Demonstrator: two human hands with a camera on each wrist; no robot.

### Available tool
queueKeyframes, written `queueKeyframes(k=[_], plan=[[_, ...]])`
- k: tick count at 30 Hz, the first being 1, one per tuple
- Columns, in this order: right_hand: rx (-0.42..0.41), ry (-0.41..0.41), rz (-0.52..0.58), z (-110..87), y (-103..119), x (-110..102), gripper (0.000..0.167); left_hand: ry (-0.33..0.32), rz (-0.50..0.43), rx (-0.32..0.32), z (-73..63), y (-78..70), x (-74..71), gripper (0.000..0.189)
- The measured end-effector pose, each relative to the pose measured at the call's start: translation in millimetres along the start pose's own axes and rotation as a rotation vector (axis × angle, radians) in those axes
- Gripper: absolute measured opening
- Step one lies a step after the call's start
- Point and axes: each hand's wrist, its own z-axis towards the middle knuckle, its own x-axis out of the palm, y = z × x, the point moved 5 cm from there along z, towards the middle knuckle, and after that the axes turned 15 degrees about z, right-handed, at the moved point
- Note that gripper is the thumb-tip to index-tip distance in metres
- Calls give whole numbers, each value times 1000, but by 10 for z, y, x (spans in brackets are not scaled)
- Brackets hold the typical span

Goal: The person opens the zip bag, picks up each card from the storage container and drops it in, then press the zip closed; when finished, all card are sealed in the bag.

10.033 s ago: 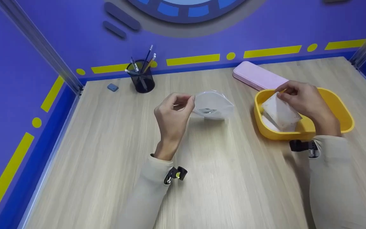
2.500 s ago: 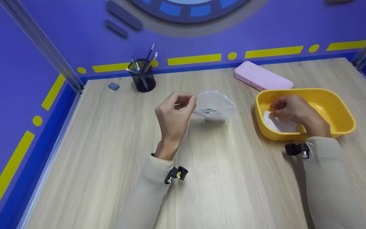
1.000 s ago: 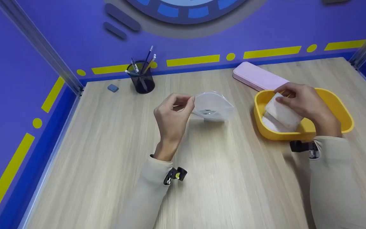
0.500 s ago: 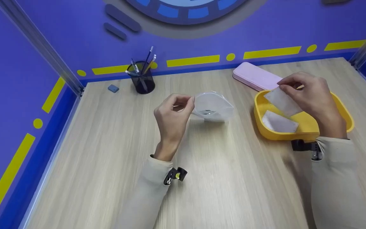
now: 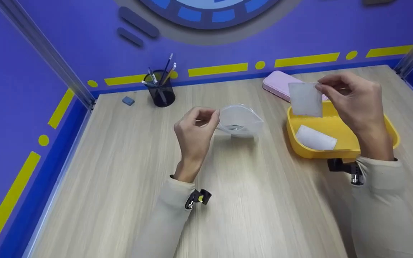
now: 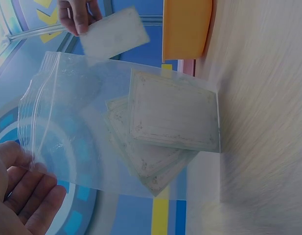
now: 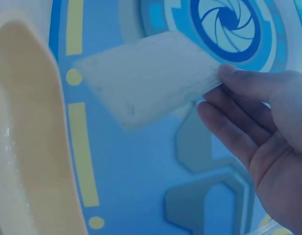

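My left hand [image 5: 195,134] pinches the edge of a clear zip bag [image 5: 246,125] that stands on the table with its mouth spread. In the left wrist view, several pale cards with printed borders [image 6: 175,110] show through its side, fanned near the bottom. Between thumb and fingers my right hand [image 5: 362,104] grips a whitish card [image 5: 305,102] by a corner; it hangs over the back left of a yellow tray [image 5: 335,154]. The right wrist view shows this card [image 7: 146,78] tilted and slightly blurred. Another white card [image 5: 316,138] lies in the tray's left end.
Behind the tray lies a pink case [image 5: 280,84], partly covered by the held card. A black mesh cup [image 5: 161,95] with pencils stands at the back left, beside a small blue eraser [image 5: 128,100]. Blue-purple panels [image 5: 224,50] border the table's back and sides.
The right hand has picked a card out of the tray and raised it above the rim, turning it upright. The left hand and the bag have stayed in place.
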Motion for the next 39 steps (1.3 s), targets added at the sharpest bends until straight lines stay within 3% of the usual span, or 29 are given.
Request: queueKeyframes(k=[6, 15, 22, 29, 33, 39], plan=[[-120, -29, 37, -18, 242, 39, 14, 3, -4, -4, -3, 5, 3, 5], [-271, -40, 178, -80, 545, 189, 13, 5, -13, -3, -27, 10, 12, 5], [-292, -88, 368, -137, 737, 250, 17, 7, -25, -8, -15, 0, 14, 5], [-276, -118, 468, -209, 870, 285, 15, 8, -9, -1, -12, 5, 17, 4], [-297, -105, 542, -243, 921, 330, 15, 8, -12, 8, -17, 11, 19, 4], [-330, -69, 561, -274, 955, 388, 15, 7, -27, 10, -17, 7, 20, 4]])
